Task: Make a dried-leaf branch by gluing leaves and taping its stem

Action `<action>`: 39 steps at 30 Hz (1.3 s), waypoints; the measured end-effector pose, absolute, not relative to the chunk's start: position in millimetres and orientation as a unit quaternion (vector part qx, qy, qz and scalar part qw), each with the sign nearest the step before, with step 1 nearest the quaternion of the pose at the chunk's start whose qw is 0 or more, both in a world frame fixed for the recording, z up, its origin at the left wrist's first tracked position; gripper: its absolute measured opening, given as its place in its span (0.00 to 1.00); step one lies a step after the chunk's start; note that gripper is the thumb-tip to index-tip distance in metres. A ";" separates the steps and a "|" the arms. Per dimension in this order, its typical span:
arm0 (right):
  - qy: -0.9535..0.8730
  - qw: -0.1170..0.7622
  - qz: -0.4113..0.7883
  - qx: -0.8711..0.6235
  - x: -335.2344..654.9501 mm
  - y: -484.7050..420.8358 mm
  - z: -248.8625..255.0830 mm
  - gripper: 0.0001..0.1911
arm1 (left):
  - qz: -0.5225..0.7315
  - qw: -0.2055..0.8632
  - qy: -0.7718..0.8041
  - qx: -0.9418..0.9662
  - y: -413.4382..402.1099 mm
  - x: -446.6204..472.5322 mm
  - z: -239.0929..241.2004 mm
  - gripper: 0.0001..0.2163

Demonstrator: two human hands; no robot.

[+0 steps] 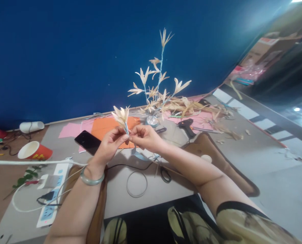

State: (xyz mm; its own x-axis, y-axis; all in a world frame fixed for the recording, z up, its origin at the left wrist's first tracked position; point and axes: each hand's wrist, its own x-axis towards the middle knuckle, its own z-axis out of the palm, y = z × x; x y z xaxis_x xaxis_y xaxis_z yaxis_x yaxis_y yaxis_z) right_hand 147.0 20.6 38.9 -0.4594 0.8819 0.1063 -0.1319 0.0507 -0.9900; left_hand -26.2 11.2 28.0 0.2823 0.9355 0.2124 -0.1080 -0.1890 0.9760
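Observation:
Between my two hands stands a pale husk flower (121, 116), its stem wrapped in light blue tape. My left hand (112, 142), with a jade-coloured bangle at the wrist, pinches the stem from the left. From the right, my right hand (146, 137) pinches the lower stem, its fingertips touching those of the left. A strip of light blue tape (139, 155) hangs below my fingers. Behind them rises a branching arrangement of similar husk flowers (162, 64) with blue-wrapped stems, standing near a roll of tape (152, 121).
A black phone (88, 141) lies on orange paper (102, 125). Rightward are a glue gun (187, 126) and loose dried husks (189, 104). Scissors (165, 174) and a wire coil (137, 184) lie nearer. On the left are a paper cup (36, 151) and a power strip (51, 200) with cables.

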 end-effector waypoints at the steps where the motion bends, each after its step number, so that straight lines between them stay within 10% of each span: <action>1: -0.585 0.412 0.631 -0.300 147.7 21.3 39.4 0.13 | 0.485 0.558 0.329 0.587 11.5 -27.8 27.0 0.08; 13: -0.502 0.356 0.754 -0.231 141.7 25.5 28.8 0.18 | 0.502 0.577 0.313 0.563 15.8 -32.9 21.4 0.07; 39: -0.696 0.330 0.523 -0.366 156.8 32.8 35.5 0.06 | 0.418 0.420 0.495 0.635 17.7 -38.3 41.5 0.09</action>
